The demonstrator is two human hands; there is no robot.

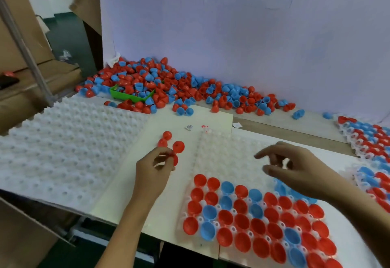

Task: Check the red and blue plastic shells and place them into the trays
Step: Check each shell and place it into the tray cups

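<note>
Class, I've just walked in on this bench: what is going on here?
A person is sorting plastic shells. The left hand pinches red shells above the white board, while the right hand hovers open over the clear tray. That tray's near rows are already filled with red and blue shells; its far rows are bare. A big mixed pile waits against the back wall.

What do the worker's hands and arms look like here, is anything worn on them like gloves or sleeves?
Nothing is worn that the picture shows. The left hand and right hand are both bare, with no gloves, rings or finger covers visible. Both forearms are uncovered as far as the frame's bottom edge, so no sleeve, watch or wristband comes into view. The right hand's fingers are slightly blurred.
</note>
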